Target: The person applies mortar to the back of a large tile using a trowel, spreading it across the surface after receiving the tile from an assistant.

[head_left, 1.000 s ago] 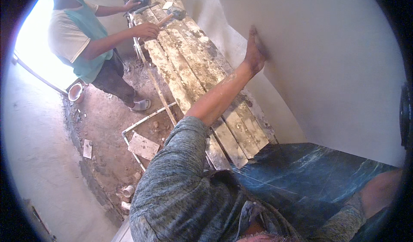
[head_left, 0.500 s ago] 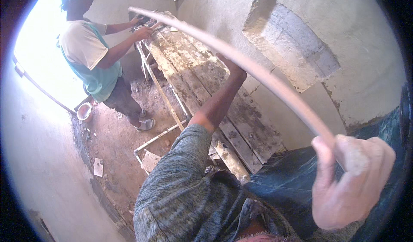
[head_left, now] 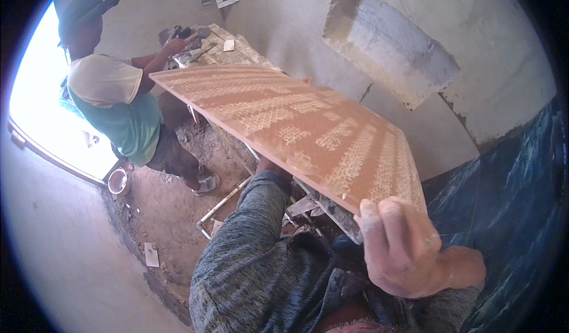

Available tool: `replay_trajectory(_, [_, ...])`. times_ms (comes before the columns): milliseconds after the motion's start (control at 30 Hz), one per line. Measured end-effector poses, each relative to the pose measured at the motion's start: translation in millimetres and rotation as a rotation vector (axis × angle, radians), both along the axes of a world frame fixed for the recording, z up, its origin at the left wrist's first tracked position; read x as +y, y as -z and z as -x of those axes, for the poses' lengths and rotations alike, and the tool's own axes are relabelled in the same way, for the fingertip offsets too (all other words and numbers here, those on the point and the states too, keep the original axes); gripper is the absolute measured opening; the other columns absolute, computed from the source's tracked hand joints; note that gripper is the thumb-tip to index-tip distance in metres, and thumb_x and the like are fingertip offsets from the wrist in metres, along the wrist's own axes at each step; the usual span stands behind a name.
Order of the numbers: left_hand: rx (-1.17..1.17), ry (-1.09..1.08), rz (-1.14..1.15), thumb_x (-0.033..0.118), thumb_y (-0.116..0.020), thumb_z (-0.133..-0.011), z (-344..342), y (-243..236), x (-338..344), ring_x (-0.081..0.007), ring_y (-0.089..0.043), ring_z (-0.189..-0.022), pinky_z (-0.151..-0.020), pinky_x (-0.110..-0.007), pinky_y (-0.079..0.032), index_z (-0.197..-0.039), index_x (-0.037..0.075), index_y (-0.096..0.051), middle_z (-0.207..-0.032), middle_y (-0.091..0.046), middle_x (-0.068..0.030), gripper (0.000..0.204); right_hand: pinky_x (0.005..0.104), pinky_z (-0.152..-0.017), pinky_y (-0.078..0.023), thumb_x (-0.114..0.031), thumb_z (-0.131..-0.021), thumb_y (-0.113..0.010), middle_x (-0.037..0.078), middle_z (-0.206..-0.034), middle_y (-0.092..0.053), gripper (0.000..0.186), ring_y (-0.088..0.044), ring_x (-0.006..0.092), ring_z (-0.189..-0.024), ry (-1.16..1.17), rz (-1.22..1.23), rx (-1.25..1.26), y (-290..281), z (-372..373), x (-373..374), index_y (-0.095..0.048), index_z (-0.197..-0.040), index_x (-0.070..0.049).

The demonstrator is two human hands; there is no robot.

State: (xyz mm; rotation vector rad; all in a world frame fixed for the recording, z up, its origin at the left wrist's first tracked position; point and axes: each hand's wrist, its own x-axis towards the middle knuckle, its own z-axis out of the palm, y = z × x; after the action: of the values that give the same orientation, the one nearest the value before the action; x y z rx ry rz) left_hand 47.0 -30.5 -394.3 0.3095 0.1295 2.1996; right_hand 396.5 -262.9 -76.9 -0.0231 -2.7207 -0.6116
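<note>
A large reddish-brown tile (head_left: pixel 284 125), its ridged back upward with pale streaks, is held tilted across the middle of the view. My right hand (head_left: pixel 400 250) grips its near right corner, fingers curled over the edge. Of my left hand (head_left: pixel 307 80) only fingertips show at the far edge of the tile; the forearm runs beneath it. The plank table (head_left: pixel 249 53) lies behind and below the tile, mostly hidden by it. A small white piece (head_left: pixel 229 45) and some tools lie on the planks.
A co-worker (head_left: pixel 109 102) in cap and teal-and-cream shirt handles tools at the table's far end. A bucket (head_left: pixel 118 182), pipe frame (head_left: pixel 225 202) and loose piece (head_left: pixel 152 254) are on the dirt floor. A wall recess (head_left: pixel 388 45) is behind; blue marble-look panels (head_left: pixel 504 202) are at right.
The tile has swung from nearly edge-on to back-up across the table, hiding most of my left hand. My right hand has come in onto its corner and moved down-left. The co-worker leans further over the tools.
</note>
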Motion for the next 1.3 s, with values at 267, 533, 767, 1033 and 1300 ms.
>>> replay_trajectory(267, [-0.008, 0.060, 0.075, 0.074, -0.014, -0.089, 1.8, 33.1, -23.6, -0.0303, -0.039, -0.130, -0.109, -0.045, -0.033, -0.147, 0.011, -0.028, -0.144, -0.039, -0.0114, 0.086, 0.0258, -0.052, -0.043, -0.011, -0.072, -0.064, 0.004, -0.073, -0.048, 0.017, -0.053, 0.0148, -0.065, -0.242, 0.104, -0.064, 55.6, 17.6, 11.6, -0.062, -0.082, 0.002])
replay_trajectory(533, [-0.031, 0.087, 0.153, 0.072, -0.016, -0.091, -7.6, 55.4, -49.4, -0.0306, -0.041, -0.129, -0.108, -0.046, -0.035, -0.146, 0.011, -0.030, -0.143, -0.040, -0.0117, 0.083, 0.0246, -0.055, -0.051, -0.005, -0.075, -0.067, 0.005, -0.074, -0.052, 0.016, -0.060, 0.0168, -0.071, -0.261, 0.212, -0.111, 66.6, 22.7, 20.2, -0.064, -0.086, 0.006])
replay_trajectory(767, [-0.048, 0.096, 0.216, 0.070, -0.018, -0.092, -17.2, 56.8, -74.8, -0.0309, -0.043, -0.128, -0.107, -0.047, -0.037, -0.145, 0.012, -0.031, -0.143, -0.041, -0.0120, 0.080, 0.0227, -0.052, -0.051, -0.008, -0.073, -0.066, 0.006, -0.077, -0.054, 0.018, -0.060, 0.0166, -0.073, -0.252, 0.252, -0.197, 77.0, 24.9, 23.9, -0.063, -0.086, 0.004])
replay_trajectory(1033, [-0.087, 0.086, 0.313, 0.067, -0.021, -0.094, -41.5, 50.1, -123.9, -0.0312, -0.044, -0.126, -0.105, -0.048, -0.038, -0.144, 0.012, -0.033, -0.142, -0.042, -0.0123, 0.076, 0.0246, -0.048, -0.048, -0.010, -0.071, -0.061, 0.007, -0.076, -0.053, 0.016, -0.055, 0.0166, -0.070, -0.300, 0.357, -0.186, 83.3, 29.7, 31.5, -0.059, -0.082, 0.001])
replay_trajectory(1300, [-0.131, 0.030, 0.410, 0.065, -0.023, -0.095, -63.5, 24.5, -180.4, -0.0315, -0.046, -0.125, -0.104, -0.048, -0.040, -0.143, 0.012, -0.034, -0.141, -0.043, -0.0126, 0.073, 0.0303, -0.055, -0.049, -0.011, -0.074, -0.060, 0.005, -0.072, -0.047, 0.012, -0.053, 0.0196, -0.069, -0.355, 0.588, -0.224, 79.7, 39.7, 47.2, -0.049, -0.074, -0.007])
